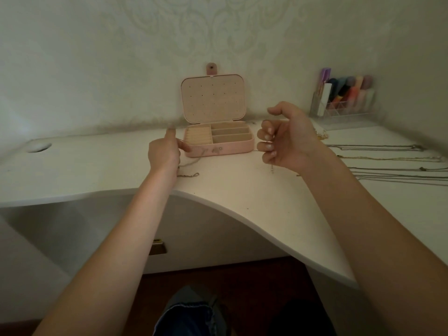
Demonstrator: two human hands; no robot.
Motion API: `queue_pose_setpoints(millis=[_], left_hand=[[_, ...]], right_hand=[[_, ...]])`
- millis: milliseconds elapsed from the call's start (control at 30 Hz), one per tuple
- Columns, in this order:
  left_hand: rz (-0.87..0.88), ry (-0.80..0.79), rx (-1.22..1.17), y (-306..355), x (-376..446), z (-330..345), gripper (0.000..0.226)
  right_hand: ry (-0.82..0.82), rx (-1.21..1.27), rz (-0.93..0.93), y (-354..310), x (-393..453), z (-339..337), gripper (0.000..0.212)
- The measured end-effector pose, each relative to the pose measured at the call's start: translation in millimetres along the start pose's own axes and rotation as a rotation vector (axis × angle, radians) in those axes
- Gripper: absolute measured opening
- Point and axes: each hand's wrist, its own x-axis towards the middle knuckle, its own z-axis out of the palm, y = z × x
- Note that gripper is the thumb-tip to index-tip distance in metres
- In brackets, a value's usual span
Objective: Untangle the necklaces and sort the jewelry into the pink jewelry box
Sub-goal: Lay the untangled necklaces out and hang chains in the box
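Two hands are held over the white bench (242, 190), one on each side of the pink jewelry box (219, 144); the box is set against the wall with its lid raised and its compartments apparently bare, dead ahead and between the wrists; several necklaces (388, 166) are laid out straight, well to the right, their long axes running left to right across the bench, so the right arm is judged the nearer for those; a fine chain (188, 175) is seen trailing from under the left hand (163, 154), whose fingers are curled and seem to pinch it, thumb raised; the right hand (283, 139) is loosely curled, and whether a thin chain is pinched there cannot be told.
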Motion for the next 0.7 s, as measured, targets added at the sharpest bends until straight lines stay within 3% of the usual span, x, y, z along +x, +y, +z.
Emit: queue_pose_setpoints(millis=[67, 200, 333, 500, 633, 700], left_hand=[[-0.001, 0.066, -0.016, -0.7, 1.6, 1.1, 0.052], [0.039, 0.161, -0.099, -5.7, 4.6, 3.2, 0.044], [0.072, 0.167, -0.119, -8.5, 6.2, 1.9, 0.033], [0.172, 0.169, -0.018, -10.5, -6.1, 2.5, 0.011], [0.290, 0.161, 0.090, -13.8, -12.8, 3.3, 0.006], [0.341, 0.114, 0.125, -17.0, -13.3, 2.5, 0.019]], right_hand=[[0.071, -0.070, 0.040, 1.3, 1.8, -0.9, 0.037], [0.305, -0.517, 0.014, 4.9, 4.1, -2.4, 0.021], [0.363, -0.406, -0.018, 4.6, 4.0, -6.7, 0.020], [0.698, -0.938, -0.253, 14.7, 13.1, -16.3, 0.025], [0.805, -0.982, -0.356, 16.5, 15.9, -18.1, 0.029], [0.820, -0.968, -0.375, 15.6, 16.0, -19.7, 0.029]])
